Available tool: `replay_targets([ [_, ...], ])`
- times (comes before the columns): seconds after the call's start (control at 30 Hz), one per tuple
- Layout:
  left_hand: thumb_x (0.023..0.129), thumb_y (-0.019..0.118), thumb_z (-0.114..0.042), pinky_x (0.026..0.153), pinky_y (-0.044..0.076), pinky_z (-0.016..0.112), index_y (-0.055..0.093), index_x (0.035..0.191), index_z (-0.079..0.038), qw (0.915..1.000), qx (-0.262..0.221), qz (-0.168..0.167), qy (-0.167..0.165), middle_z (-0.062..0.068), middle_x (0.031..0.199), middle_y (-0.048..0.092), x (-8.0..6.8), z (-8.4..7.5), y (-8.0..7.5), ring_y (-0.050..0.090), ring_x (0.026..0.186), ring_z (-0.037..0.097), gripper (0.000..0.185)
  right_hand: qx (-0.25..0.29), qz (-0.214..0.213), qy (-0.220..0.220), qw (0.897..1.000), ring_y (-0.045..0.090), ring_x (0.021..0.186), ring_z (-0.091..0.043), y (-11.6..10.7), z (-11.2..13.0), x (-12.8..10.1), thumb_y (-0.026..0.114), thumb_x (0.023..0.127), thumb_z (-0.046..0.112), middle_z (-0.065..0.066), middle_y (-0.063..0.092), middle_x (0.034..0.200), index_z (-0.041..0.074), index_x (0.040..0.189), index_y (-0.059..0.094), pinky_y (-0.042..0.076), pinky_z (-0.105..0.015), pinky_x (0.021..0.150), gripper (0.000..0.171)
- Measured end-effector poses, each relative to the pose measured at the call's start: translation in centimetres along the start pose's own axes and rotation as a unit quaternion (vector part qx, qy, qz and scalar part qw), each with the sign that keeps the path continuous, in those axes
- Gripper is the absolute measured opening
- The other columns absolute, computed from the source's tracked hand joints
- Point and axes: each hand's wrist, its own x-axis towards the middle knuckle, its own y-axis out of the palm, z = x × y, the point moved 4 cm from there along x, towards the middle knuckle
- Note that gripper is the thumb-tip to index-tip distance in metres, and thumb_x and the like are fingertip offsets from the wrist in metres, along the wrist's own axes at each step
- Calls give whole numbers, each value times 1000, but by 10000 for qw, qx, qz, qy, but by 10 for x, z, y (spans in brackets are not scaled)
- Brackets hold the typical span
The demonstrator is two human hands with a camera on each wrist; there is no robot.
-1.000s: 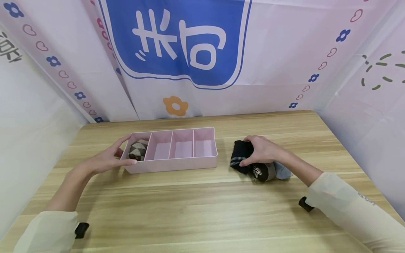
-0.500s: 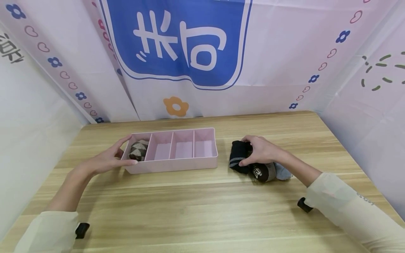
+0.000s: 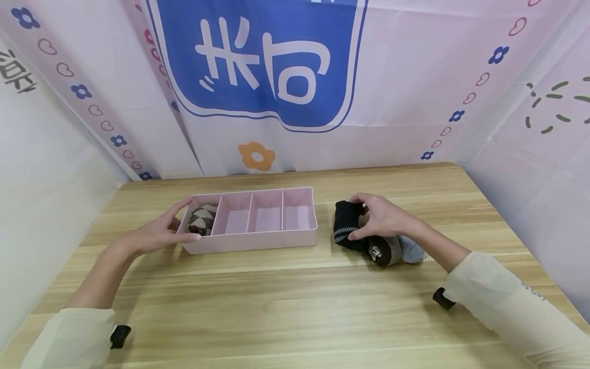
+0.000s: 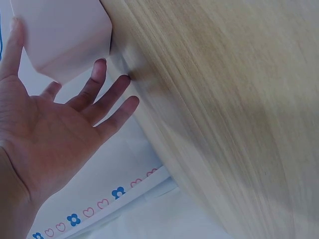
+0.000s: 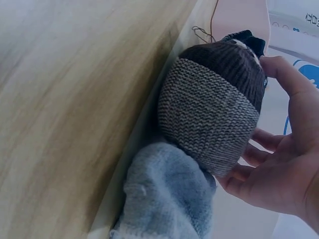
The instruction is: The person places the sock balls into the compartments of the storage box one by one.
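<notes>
My left hand [image 3: 154, 233] holds the left end of a pink divided storage box [image 3: 258, 240], thumb along its front wall and index finger at the back corner. In the left wrist view the other fingers [image 4: 112, 99] are spread clear of the box. A rolled brown-and-beige checked sock [image 3: 202, 219] sits in the leftmost compartment. My right hand [image 3: 384, 218] pinches a rolled black sock [image 3: 346, 225] with white dashes between thumb and fingers. Under that hand lie a rolled brown-and-grey sock [image 5: 212, 104] and a light blue sock [image 5: 164, 194], touching each other.
The other box compartments [image 3: 267, 218] show bare bottoms. A wood-grain table [image 3: 276, 307] carries everything. A printed cloth [image 3: 392, 102] hangs behind the table's back edge, with pale cloth at both sides.
The black sock has shifted slightly left and its upper end shows more. My right fingers have moved a little left with it. My left hand and the box stay in place.
</notes>
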Motion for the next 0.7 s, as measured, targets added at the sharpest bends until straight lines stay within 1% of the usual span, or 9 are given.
replay_targets([
  [0.27,95,75,-29,81,47,40,-4,166,-8,10000,-72,-2,44,16,106,67,0,0,1,59,94,22,108,81,-96,-66,9999,57,118,-41,-6,5,0,92,76,30,-22,59,138,-2,143,51,50,-55,94,84],
  [0.43,95,75,-29,82,46,40,-4,166,-9,10000,-88,11,14,15,105,67,0,1,1,58,94,21,108,107,-187,-136,9997,57,118,-41,-10,9,1,92,76,27,-21,59,138,-2,142,52,49,-54,93,83],
  [0.7,95,75,-29,80,46,39,-4,166,-8,10000,-81,3,41,14,103,67,0,0,1,57,93,22,108,136,-303,-377,9987,59,116,-42,-15,13,3,91,75,27,-21,61,136,-2,141,54,49,-55,93,81],
])
